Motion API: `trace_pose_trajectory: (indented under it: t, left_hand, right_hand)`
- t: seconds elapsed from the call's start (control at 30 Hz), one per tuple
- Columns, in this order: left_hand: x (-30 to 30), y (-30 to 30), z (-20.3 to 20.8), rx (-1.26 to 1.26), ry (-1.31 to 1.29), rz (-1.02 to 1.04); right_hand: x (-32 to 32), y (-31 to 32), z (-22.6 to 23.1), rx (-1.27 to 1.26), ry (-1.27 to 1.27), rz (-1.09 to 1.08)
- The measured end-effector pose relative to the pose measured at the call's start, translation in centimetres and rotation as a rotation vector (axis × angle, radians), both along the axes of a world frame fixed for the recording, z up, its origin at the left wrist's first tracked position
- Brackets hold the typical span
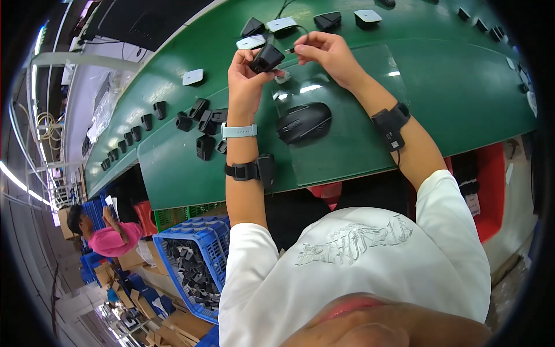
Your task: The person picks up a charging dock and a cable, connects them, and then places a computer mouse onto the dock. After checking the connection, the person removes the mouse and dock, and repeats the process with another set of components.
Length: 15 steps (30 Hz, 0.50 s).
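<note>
My left hand (247,75) is closed round a small black device (267,59) with a wedge-like body, held above the green table. Close to its right side, my right hand (330,56) pinches the end of a thin black cable, whose plug (290,51) points at the device. Whether the plug touches the device is hard to tell. Just beyond my left hand lie a white-topped device (250,42) and another white-topped one (281,24). A black computer mouse (304,123) rests on a clear sheet (347,139) below my hands.
Several black housings (203,118) lie loose beside my left wrist, and more stand in a row along the left edge. A white-topped unit (192,77) sits farther left. Below the table are a blue crate (222,243) of black parts and a red bin (494,196). A person in pink (118,239) is at far left.
</note>
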State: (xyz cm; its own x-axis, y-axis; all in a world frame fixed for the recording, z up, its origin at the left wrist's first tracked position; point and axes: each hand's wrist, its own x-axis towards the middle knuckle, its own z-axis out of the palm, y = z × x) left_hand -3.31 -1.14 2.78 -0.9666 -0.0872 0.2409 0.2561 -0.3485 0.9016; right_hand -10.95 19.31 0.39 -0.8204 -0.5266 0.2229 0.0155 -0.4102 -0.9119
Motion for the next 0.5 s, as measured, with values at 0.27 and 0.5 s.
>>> trace_pose_trajectory:
  t: [0.27, 0.5]
  left_hand:
    - [0.7, 0.3, -0.8, -0.176, -0.085, -0.044]
    - [1.3, 1.2, -0.6, -0.23, -0.074, -0.026]
  right_hand:
    - [0.5, 0.1, 0.1, 0.162, 0.122, -0.003]
    - [1.1, 0.1, 0.4, 0.216, 0.184, -0.046]
